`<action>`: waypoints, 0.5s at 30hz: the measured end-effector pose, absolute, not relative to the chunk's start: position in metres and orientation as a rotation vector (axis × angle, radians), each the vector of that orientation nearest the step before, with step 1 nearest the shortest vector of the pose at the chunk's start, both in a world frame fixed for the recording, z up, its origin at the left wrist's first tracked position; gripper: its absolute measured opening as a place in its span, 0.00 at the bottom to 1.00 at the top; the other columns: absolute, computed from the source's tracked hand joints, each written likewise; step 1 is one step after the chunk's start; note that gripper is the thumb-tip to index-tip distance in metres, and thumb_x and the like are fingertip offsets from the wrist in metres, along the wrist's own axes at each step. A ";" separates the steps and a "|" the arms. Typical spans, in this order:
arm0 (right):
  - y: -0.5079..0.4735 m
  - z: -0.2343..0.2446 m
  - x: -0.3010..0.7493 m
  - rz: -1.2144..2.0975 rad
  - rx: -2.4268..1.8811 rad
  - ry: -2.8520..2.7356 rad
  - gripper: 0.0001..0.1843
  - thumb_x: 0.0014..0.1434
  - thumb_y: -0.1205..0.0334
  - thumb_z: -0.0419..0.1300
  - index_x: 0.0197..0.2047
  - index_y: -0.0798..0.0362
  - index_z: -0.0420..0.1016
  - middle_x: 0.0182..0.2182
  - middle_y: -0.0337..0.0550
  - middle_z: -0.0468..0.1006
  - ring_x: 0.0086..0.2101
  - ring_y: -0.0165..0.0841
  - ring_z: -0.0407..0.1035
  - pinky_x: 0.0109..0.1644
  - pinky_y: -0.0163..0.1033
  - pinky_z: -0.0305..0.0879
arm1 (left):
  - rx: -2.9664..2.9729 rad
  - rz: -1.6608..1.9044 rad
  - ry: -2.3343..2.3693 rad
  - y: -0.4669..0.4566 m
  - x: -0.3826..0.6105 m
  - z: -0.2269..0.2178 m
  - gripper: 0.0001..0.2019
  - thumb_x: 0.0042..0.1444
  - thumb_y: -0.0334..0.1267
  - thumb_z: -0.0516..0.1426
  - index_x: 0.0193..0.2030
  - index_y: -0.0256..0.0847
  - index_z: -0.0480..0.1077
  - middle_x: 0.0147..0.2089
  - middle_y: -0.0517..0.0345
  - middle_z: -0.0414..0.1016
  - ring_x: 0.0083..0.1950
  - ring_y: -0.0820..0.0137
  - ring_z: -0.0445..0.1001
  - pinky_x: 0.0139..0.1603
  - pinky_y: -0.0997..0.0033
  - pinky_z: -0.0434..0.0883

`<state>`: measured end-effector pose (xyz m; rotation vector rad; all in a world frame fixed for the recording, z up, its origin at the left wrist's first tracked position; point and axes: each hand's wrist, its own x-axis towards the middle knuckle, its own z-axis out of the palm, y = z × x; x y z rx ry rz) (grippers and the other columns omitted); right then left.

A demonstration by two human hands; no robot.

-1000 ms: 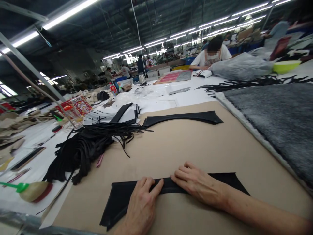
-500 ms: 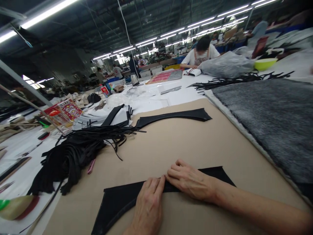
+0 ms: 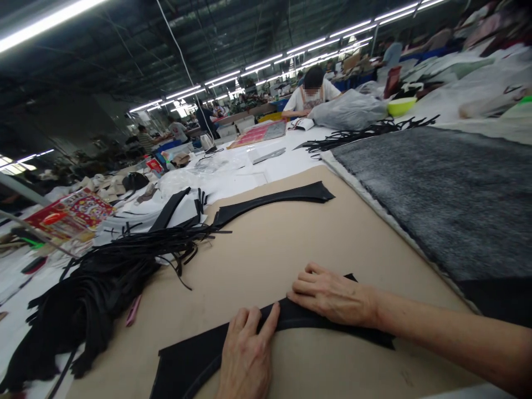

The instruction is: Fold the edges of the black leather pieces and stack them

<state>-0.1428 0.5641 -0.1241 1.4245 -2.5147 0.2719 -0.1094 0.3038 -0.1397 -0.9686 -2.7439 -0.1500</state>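
Note:
A curved black panel (image 3: 191, 349), leather-like with a folded edge, lies across the beige board (image 3: 233, 266) in front of me. My left hand (image 3: 248, 352) rests flat on its middle, fingers stretched, thumb side apart from the index finger. Just to the right, my right hand (image 3: 332, 296) has its fingers bent together over the panel's upper edge, seemingly gripping it; the fingertips are partly hidden. Farther up the board lies a similar curved black piece (image 3: 274, 198), apart from both hands.
Left of the board is a heap of black strips (image 3: 108, 282), with a pink-handled tool (image 3: 133, 310) beside it. Grey fuzzy material (image 3: 432, 199) covers the right side. Across the white table a person (image 3: 311, 94) leans over work near a grey plastic bag (image 3: 349, 110) and a yellow bowl (image 3: 401, 106).
The view has turned a little to the right. My hands have come slightly apart along the panel, and its right end has swung toward me.

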 end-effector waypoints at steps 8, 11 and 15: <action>0.566 -0.122 -0.138 0.342 1.397 -2.585 0.09 0.69 0.69 0.51 0.49 0.56 0.68 0.38 0.43 0.70 0.37 0.35 0.62 0.47 0.45 0.53 | -0.985 -0.070 -2.726 0.315 -0.113 -0.126 0.26 0.58 0.26 0.51 0.61 0.53 0.65 0.42 0.54 0.69 0.43 0.63 0.67 0.45 0.61 0.68; 0.566 -0.121 -0.137 0.345 1.380 -2.591 0.09 0.68 0.69 0.51 0.51 0.56 0.68 0.39 0.43 0.70 0.39 0.36 0.62 0.50 0.46 0.53 | -0.976 -0.224 -2.642 0.327 -0.113 -0.131 0.25 0.56 0.23 0.47 0.58 0.45 0.68 0.51 0.50 0.69 0.50 0.62 0.68 0.50 0.60 0.68; 0.565 -0.120 -0.136 0.329 1.350 -2.573 0.04 0.67 0.69 0.53 0.41 0.56 0.69 0.37 0.43 0.70 0.38 0.36 0.61 0.49 0.45 0.53 | -1.078 -0.386 -2.566 0.347 -0.111 -0.145 0.27 0.55 0.20 0.43 0.61 0.32 0.62 0.50 0.47 0.72 0.50 0.64 0.69 0.53 0.64 0.69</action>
